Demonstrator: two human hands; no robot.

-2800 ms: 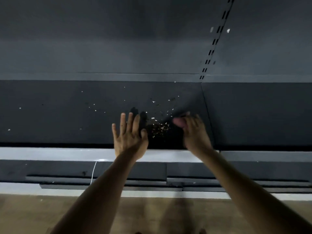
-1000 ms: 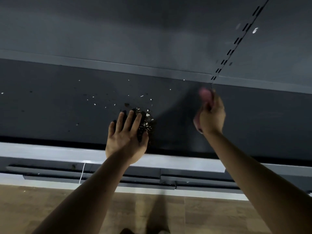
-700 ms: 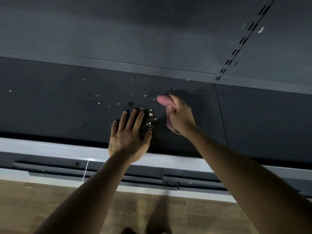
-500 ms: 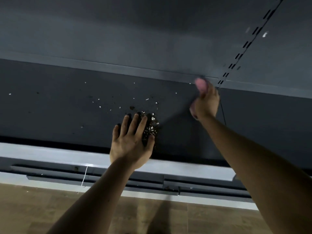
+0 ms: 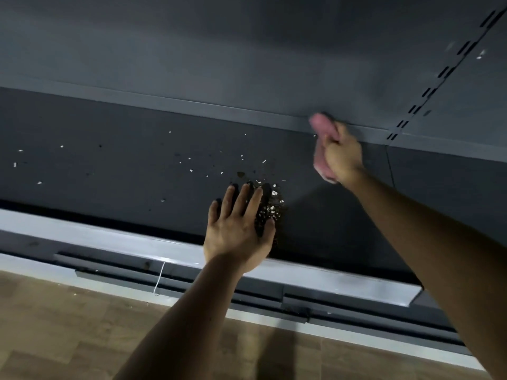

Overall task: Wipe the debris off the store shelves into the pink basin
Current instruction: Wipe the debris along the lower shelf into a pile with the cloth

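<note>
Left hand [image 5: 238, 229], fingers spread flat on the dark shelf [image 5: 109, 165], dams the debris pile [image 5: 270, 204] while the right hand [image 5: 340, 157] grips a pink cloth [image 5: 321, 124] near the shelf's back; pink basin unseen, so a brisk sweep may scatter flakes onto the floor [image 5: 55, 325]

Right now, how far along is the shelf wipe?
Done: a debris pile sits heaped against the left hand, flat on the shelf. In hand: the right hand grips a pink cloth near the shelf's back edge. To do: scattered flecks lie across the shelf's left part, and no pink basin is in view.
</note>
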